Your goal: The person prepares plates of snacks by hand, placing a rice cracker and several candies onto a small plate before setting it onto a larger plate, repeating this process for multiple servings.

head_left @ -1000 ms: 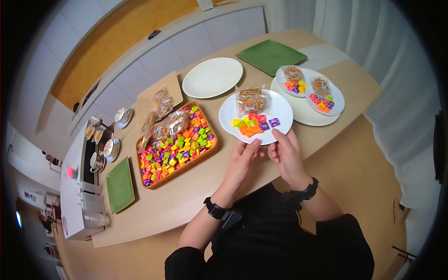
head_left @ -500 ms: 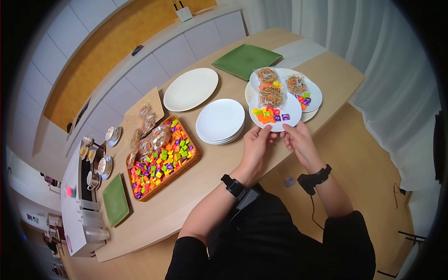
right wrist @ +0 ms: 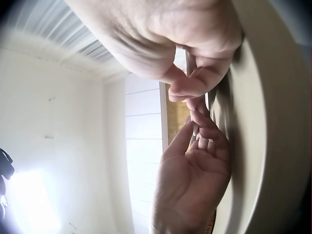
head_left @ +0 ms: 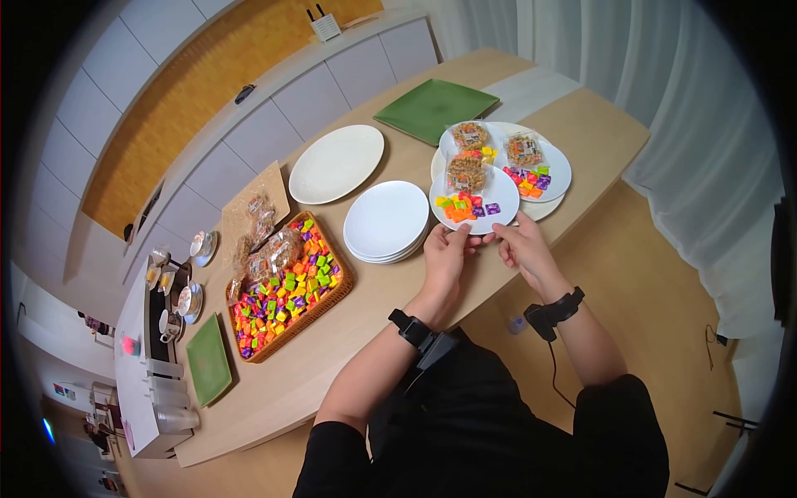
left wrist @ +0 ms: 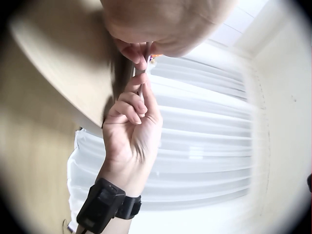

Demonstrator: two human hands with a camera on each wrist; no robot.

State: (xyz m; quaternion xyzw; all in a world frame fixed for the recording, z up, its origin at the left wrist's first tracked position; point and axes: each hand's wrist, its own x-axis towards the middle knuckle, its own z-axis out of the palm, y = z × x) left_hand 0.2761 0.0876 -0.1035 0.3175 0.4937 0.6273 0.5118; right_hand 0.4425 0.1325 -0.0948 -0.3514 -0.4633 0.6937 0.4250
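Both hands pinch the near rim of a small white plate (head_left: 505, 217), thumbs on top and fingers beneath. My left hand (head_left: 446, 259) is at its near left, my right hand (head_left: 526, 251) at its near right. The plate bears a bagged snack (head_left: 466, 174) and several wrapped candies (head_left: 470, 207) in yellow, orange, red and purple. It overlaps the front of a large white plate (head_left: 544, 208), where two small plates hold similar snacks and candies. In the left wrist view the right hand (left wrist: 131, 131) grips the thin plate edge; the right wrist view shows the left hand (right wrist: 195, 180) at that edge.
Left of the held plate is a stack of small white plates (head_left: 387, 220). Beyond stand an oval white plate (head_left: 336, 164) and a green plate (head_left: 436, 111). A wicker basket (head_left: 311, 314) of candies and snacks, another green plate (head_left: 208, 360) and cups lie further left.
The hands have carried the small plate right, away from the plate stack, to the large white plate. Since half a second ago it has shifted only slightly. The head view has turned.
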